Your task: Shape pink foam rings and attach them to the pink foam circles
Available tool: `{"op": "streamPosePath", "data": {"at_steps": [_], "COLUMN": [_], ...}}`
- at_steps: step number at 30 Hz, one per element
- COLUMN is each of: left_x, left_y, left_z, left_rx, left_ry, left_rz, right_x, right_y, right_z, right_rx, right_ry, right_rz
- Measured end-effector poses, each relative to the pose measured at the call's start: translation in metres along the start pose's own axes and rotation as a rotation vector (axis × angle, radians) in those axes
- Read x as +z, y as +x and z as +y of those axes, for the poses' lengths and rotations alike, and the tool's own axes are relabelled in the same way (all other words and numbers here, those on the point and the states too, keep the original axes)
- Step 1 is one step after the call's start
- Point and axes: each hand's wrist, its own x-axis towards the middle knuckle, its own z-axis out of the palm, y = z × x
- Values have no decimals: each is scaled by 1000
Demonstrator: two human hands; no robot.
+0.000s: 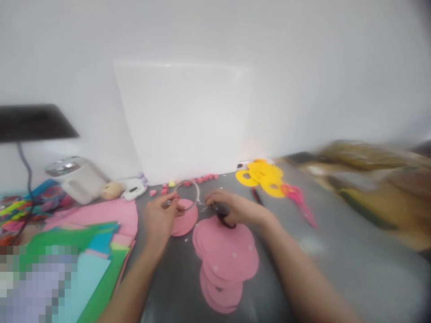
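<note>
Pinched in left grip (160,219), center: ring (198,190), probably light, springy; hold by rim. Enclosed in right grip (233,205): tool (222,212).

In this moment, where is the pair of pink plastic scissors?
In the head view, the pink plastic scissors lie on the dark grey table, to the right of the right hand, beside the yellow paper rings.

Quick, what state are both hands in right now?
Left hand: closed, pinching a thin ring.
Right hand: closed around a black-handled tool.
</note>
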Motion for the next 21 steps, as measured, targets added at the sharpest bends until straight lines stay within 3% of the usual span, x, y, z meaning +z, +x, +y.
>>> {"op": "streamPosePath", "data": {"at_steps": [3,5,10,13,15,21], "left_x": [-1,-3,-8,-8,-8,-7], "left_y": [2,4,8,8,7,4], "left_z": [-2,-2,-3,-1,2,6], "left_rx": [-9,-4,-7,4,4,30], "left_ry": [16,45,206,307,365,479], "left_rz": [-5,-1,5,5,-10,-85], "right_x": [0,2,7,5,3,-7], "right_y": [-1,0,6,7,5,-6], "right_z": [0,3,18,24,26,24], "right_rx": [-4,-6,-62,-94,-58,282], "right_ry": [-2,-43,-235,-209,-175,-333], "right_rz": [-38,28,425,601,586,195]}}
